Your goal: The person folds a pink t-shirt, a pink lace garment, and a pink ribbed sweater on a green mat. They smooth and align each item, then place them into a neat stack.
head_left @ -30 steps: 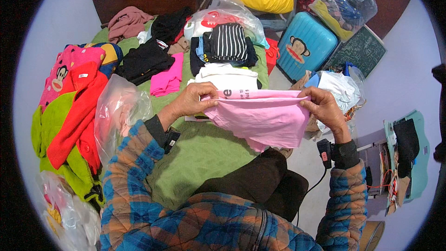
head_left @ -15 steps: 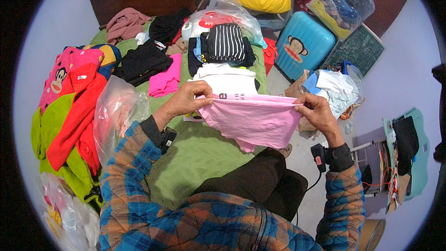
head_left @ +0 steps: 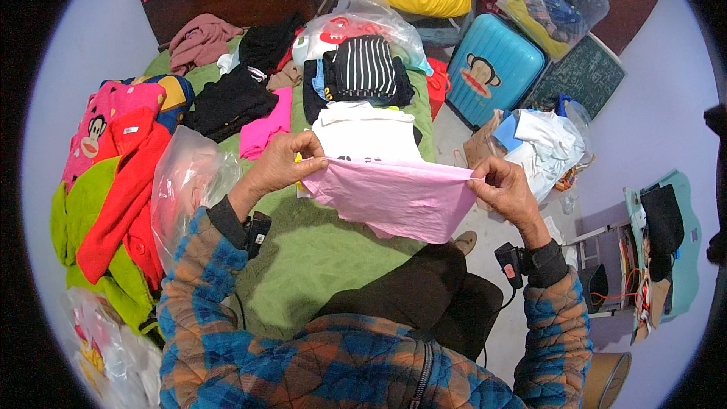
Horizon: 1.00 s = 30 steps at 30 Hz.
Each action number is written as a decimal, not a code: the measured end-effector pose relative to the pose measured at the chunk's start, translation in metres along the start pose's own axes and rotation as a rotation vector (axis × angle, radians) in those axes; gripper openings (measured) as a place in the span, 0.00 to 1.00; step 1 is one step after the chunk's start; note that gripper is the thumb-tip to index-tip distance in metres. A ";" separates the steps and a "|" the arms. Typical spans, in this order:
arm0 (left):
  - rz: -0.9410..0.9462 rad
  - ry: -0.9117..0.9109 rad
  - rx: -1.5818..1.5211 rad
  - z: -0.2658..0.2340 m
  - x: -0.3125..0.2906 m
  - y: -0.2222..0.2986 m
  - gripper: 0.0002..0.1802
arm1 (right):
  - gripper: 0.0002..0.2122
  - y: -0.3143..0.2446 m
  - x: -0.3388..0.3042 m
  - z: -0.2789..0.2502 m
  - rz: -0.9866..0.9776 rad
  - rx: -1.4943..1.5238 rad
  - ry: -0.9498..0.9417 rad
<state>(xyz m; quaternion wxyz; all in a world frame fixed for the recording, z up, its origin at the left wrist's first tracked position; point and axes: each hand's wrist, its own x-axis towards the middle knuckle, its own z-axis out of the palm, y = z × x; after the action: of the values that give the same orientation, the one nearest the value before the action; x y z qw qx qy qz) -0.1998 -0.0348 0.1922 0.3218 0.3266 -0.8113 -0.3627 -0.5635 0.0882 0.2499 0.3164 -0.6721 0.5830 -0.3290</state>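
Pink thin-knit garment, stretched flat between both hands above the green fleece blanket and in front of the lap; upper edge pulled taut into a nearly straight line, lower part hanging in a loose fold. Left hand at the garment's left corner, fingers curled together and pinching the edge between thumb and fingertips. Right hand at the right corner, fingers likewise bent and closed on the fabric edge, thumb on top. Black wrist-worn device on the left forearm, a second one on the right, both at the cuffs of a blue-and-orange plaid quilted jacket. White folded garment with dark print lying on the blanket just behind the pink one, partly hidden by it. Black-and-white striped garment farther back, touching a clear plastic bag. Crumpled clear plastic bag just left of the left forearm, beside a red jacket and a lime-green garment. Magenta folded cloth and black clothing near the left hand. Blue hard-shell suitcase with a cartoon monkey face standing on the floor to the right, well apart from the hands
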 end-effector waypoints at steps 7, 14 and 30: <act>0.109 -0.058 0.158 -0.011 -0.003 0.006 0.11 | 0.14 -0.005 -0.003 0.011 -0.006 0.078 -0.063; 0.234 0.019 0.069 -0.014 -0.007 0.026 0.05 | 0.07 -0.016 -0.004 0.007 -0.069 -0.187 -0.242; 0.193 0.586 0.205 -0.074 0.093 0.056 0.06 | 0.05 -0.050 0.119 -0.017 -0.366 0.198 0.437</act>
<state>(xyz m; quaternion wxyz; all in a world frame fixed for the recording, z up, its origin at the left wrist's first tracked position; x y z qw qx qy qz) -0.2141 -0.1051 0.3025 0.5399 0.3696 -0.7437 -0.1375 -0.5360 -0.0249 0.3090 0.1828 -0.6454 0.4714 -0.5726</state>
